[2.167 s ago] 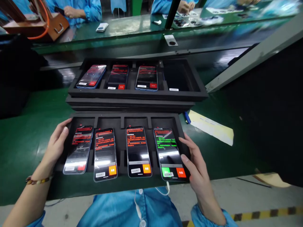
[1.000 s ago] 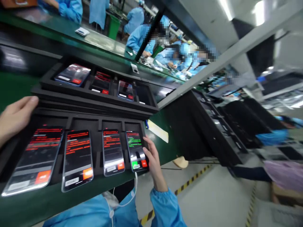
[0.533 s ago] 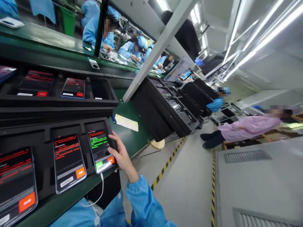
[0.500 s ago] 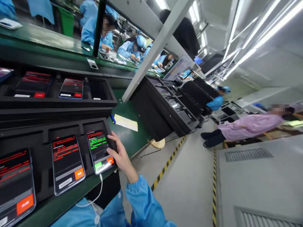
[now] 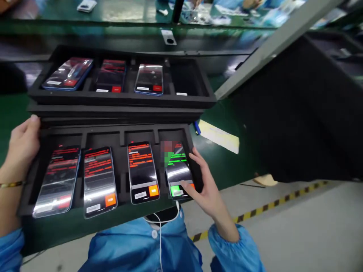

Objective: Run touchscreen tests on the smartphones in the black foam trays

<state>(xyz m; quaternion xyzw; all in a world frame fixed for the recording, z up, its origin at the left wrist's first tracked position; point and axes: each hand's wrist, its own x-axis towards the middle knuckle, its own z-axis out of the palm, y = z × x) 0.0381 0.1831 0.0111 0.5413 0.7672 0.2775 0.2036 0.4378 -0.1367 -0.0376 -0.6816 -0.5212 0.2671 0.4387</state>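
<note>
Steadying the front tray [image 5: 103, 138] while handling the wired phone [image 5: 179, 173] at its 3 o'clock end looks like the step. Right grip [image 5: 208, 192] is half open, thumb over that phone's 5 o'clock side, nothing clutched. Left grip [image 5: 24, 145] is by the tray's 10 o'clock corner, can't tell if it's holding on. Next move probably calls for a light touch, no tugging the white cable [image 5: 177, 206].

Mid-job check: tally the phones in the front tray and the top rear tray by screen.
Phones showing red text without green: 6
Phone showing red and green text: 1
Phone with a dark screen: 1
Total: 8
</note>
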